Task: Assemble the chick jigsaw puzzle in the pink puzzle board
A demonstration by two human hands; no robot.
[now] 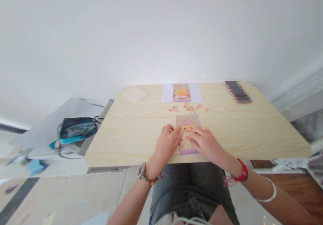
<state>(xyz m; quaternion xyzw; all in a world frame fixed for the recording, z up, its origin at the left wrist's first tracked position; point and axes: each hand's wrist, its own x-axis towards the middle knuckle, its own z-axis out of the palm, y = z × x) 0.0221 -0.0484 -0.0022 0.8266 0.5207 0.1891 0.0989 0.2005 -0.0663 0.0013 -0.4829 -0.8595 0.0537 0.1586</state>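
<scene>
A partly filled jigsaw puzzle [190,120] lies flat near the table's front edge, its picture showing a yellow-haired cartoon figure. Bare patches of the board show in its lower half. My left hand [165,142] rests at the puzzle's left edge, fingers bent and pressed against it. On the right side, my right hand [208,144] leans over the puzzle with thumb and fingers pinched together at a small orange puzzle piece [187,137], partly hidden by the fingertips. Several loose puzzle pieces [190,108] are scattered just beyond the board.
A printed reference picture [181,93] on white paper lies at the wooden table's [121,134] back. A phone [238,92] is at the back right, a pale flat packet [134,94] at the back left. Left of the table sits a dark bag [78,128]. A wall stands behind.
</scene>
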